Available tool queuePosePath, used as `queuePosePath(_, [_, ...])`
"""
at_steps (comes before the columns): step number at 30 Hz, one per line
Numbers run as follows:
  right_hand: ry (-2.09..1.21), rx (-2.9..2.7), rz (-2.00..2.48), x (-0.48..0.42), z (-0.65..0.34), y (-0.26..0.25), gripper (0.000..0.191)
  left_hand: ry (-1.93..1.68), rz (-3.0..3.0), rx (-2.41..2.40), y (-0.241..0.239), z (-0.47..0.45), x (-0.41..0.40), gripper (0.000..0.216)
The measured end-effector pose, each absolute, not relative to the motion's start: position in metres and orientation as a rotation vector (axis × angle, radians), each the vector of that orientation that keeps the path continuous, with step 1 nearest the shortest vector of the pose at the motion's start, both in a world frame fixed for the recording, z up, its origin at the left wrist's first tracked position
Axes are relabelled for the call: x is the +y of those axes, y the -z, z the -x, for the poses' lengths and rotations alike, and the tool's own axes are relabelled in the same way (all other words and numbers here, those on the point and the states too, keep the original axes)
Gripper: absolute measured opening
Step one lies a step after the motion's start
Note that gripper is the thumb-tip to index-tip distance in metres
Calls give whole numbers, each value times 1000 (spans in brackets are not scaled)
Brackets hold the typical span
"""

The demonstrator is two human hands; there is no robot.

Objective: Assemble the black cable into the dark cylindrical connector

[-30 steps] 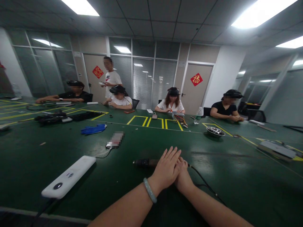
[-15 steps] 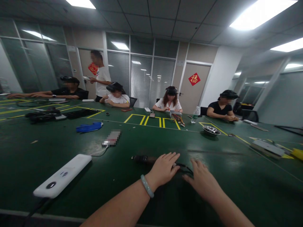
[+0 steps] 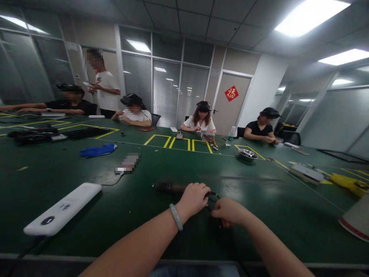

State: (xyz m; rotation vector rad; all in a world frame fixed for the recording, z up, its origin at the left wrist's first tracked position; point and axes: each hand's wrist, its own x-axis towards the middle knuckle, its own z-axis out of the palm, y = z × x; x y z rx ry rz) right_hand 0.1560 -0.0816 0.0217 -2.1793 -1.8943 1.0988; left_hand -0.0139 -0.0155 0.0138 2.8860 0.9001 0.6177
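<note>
Below the frame's centre, left hand [image 3: 196, 197] on the dark tool [image 3: 167, 187], right hand [image 3: 229, 211] by its cord [image 3: 213, 194].
Tool lies flat, tip toward frame left; the left hand curls over its right end, how firmly cannot be told. The right hand is closed, seemingly on the cord, which loops between both hands. A sharp tug could swing the tool or strain the cord; the loop might snag on fingers.

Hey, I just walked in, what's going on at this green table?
A person's left hand covers one end of a dark cylindrical tool lying on the green table. Their right hand, fingers curled, appears to hold a thin black cable. A long white rounded device lies to the left.
</note>
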Motion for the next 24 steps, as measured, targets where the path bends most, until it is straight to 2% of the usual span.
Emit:
queuePosePath(4, [-1225,-1973,1893,-64,-169,-27,18,-605,-2863,910,-14,10,-11,20])
queuePosePath(8, [-1431,-1738,1652,-64,-181,-23,29,-543,-2829,917,-19,6,-3,21])
queuePosePath(12, [-1450,-1552,1528,-68,-197,-18,35,-468,-2883,913,-24,-2,-2,18])
queuePosePath(17, [-1186,-1422,1496,-61,-207,-10,36,-544,-2961,927,-16,-13,-8,11])
queuePosePath(24, [-657,-1468,1799,-53,-203,1,22,-560,-2919,966,-10,-14,-5,10])
